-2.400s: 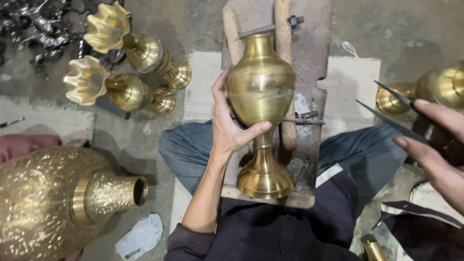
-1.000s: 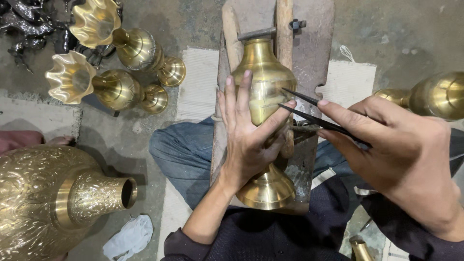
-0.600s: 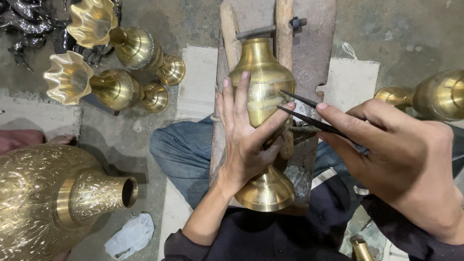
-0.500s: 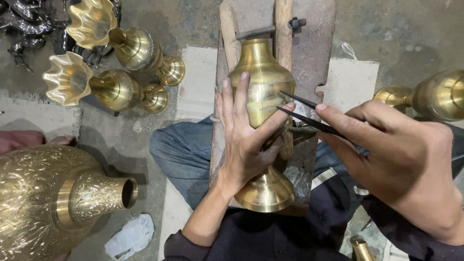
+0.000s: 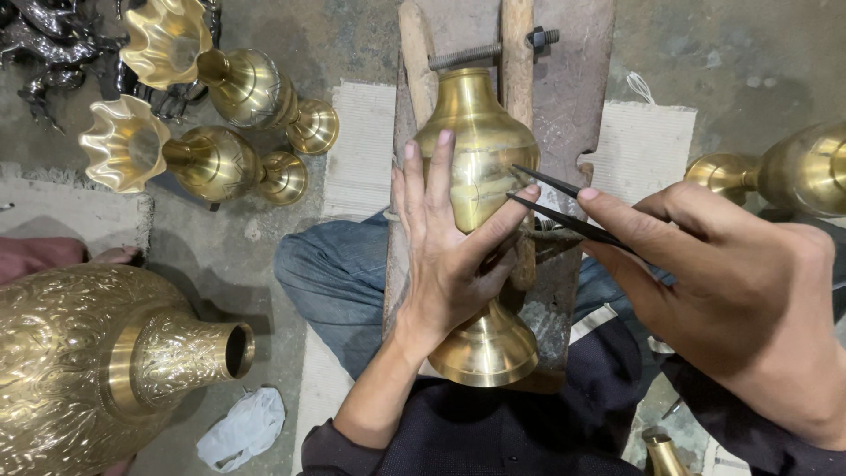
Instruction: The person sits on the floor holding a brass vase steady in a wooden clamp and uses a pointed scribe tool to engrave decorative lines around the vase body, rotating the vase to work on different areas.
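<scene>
No packages, labels or signs in view; one crumpled white rag (image 5: 240, 427) lies on the floor at lower left. Count: one plain brass vase (image 5: 480, 159) on the wooden stand (image 5: 564, 97), two fluted brass vases (image 5: 189, 159) at upper left, one large engraved brass vessel (image 5: 79, 370) at lower left, one more brass piece (image 5: 793, 172) at right edge. The plain vase lies between my knees, long axis running away from me, foot toward me, neck pointing away. My left hand (image 5: 445, 264) lies flat on its belly, fingers spread. My right hand (image 5: 731, 282) pinches dark dividers (image 5: 564, 207), both tips at the vase's right side.
</scene>
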